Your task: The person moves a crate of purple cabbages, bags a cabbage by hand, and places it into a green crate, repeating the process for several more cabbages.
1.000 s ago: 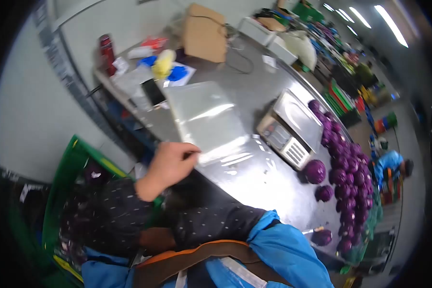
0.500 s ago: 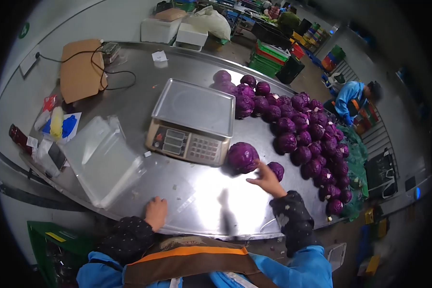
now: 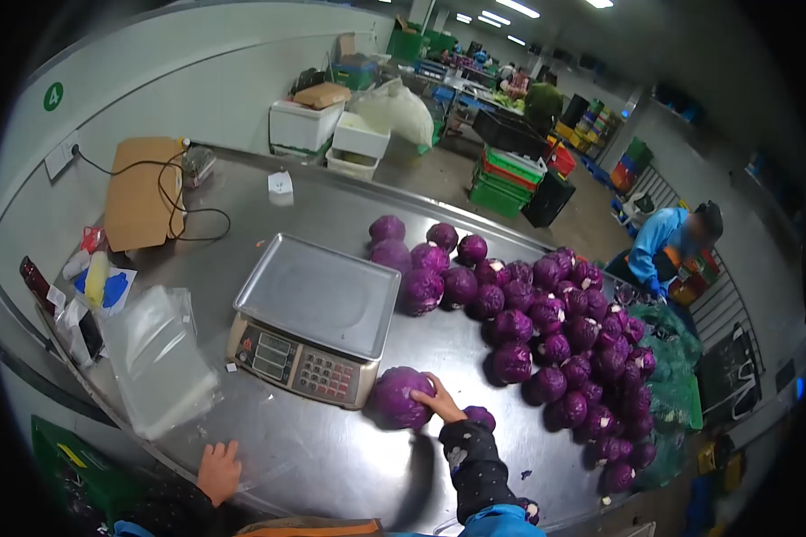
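Note:
A large red cabbage (image 3: 401, 398) sits on the steel table, close against the lower right corner of the weighing scale (image 3: 318, 291). My right hand (image 3: 439, 400) has its fingers curled on the right side of this cabbage. Just behind that wrist lies a smaller red cabbage (image 3: 480, 417), partly hidden by the sleeve. My left hand (image 3: 218, 472) rests on the table near its front edge, fingers extended and holding nothing. The scale's pan is bare.
A big pile of red cabbages (image 3: 564, 340) covers the right side, beside green netting (image 3: 667, 358). Clear plastic bags (image 3: 157, 358) lie at left, near a cardboard piece (image 3: 143, 192) and black cable. A co-worker in blue (image 3: 658, 246) bends beyond the table's right end.
My right hand has moved from beside the large cabbage onto it, closing its fingers against its side. The camera view has tilted up. My left hand stays on the table.

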A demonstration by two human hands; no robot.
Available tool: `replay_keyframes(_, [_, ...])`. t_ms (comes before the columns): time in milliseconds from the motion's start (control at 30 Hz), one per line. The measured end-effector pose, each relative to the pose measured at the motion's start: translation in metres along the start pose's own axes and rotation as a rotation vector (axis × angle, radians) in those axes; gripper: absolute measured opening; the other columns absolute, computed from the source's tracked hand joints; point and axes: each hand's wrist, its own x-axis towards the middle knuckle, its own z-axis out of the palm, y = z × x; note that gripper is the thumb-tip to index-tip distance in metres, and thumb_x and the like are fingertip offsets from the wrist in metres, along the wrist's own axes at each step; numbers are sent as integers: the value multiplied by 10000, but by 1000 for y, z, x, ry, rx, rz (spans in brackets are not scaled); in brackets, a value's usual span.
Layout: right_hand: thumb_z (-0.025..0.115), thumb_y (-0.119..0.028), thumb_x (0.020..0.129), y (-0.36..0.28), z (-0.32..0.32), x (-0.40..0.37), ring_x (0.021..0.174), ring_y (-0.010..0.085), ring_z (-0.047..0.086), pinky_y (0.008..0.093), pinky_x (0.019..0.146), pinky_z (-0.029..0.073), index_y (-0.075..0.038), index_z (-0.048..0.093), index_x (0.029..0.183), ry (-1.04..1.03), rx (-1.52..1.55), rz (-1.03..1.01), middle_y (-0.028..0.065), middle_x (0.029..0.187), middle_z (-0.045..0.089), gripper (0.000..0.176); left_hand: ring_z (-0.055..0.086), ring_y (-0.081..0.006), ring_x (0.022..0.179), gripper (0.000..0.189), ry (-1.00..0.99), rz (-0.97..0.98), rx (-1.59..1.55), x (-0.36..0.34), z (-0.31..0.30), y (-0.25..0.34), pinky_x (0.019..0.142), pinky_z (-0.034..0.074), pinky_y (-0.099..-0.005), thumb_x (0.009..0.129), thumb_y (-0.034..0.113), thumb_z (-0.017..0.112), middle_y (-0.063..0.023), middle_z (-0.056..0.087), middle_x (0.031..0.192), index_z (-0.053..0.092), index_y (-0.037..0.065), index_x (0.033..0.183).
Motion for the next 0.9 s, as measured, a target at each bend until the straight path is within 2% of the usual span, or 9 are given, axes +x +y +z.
replay_keyframes(33, [755,-422,702,-2,6,-2,1134,267,497,352,972,387,-45,255,1384,-1,55,-42,201,1202,500,926,478,-274,914,138,-85,-23,127,-3,2,-7,740,379,-394,702,105,554,-123,541,1011,663,84,783])
replay_keyframes(67, [760,-353,710,-13,8,-7,1214,294,406,370,1047,297,-43,267,1385,-37,94,-21,191,1289,423,892,535,-249,846,123,-29,-12,206,-2,9,-14,692,413,-382,714,113,561,-110,549,1039,661,63,766])
replay_keyframes(100, [760,-353,710,-12,7,-4,1214,294,406,370,1047,297,-43,267,1385,-42,90,-38,191,1289,423,892,535,-249,846,123,-17,-23,215,-2,14,-18,692,413,-382,714,113,561,-110,549,1039,661,63,766])
replay_keyframes(167, [759,-341,709,1,6,-1,1204,294,415,373,1046,302,-44,259,1385,-93,170,-117,187,1295,416,892,588,-231,724,195,-236,-115,111,-1,12,-22,619,451,-376,720,102,562,-97,550,1088,650,47,885])
replay_keyframes(333, [734,-361,720,35,6,4,1171,274,456,377,1004,378,-43,280,1371,-71,264,-90,170,1279,440,855,610,-257,656,392,-54,-140,-36,2,-20,-10,574,477,-388,712,68,556,-83,544,1142,561,32,1102])
replay_keyframes(467, [647,-391,792,87,28,-27,1121,261,509,380,972,420,-37,326,1353,-16,934,45,163,1249,485,737,615,-289,641,495,75,-173,-167,10,-57,3,562,480,-399,713,67,558,-93,522,1206,500,27,1203])
replay_keyframes(600, [636,-384,802,46,102,-104,1110,259,516,379,966,425,-36,338,1347,-146,1155,97,162,1245,490,712,617,-301,602,550,21,-155,-116,3,1,31,541,477,-413,706,74,562,-109,503,1251,458,20,1243])
replay_keyframes(667, [631,-380,808,38,139,-121,1105,259,519,379,962,427,-36,343,1344,-228,1194,152,161,1242,493,699,617,-313,583,584,-141,-101,-102,-2,43,45,528,472,-436,697,70,559,-126,505,1259,433,16,1265])
replay_keyframes(900, [613,-368,826,26,210,-150,1088,256,531,377,951,436,-34,363,1333,-382,1240,283,158,1235,502,655,637,-323,693,636,-6,-109,-299,4,-104,60,592,506,-402,607,68,618,-110,477,1314,474,7,1224])
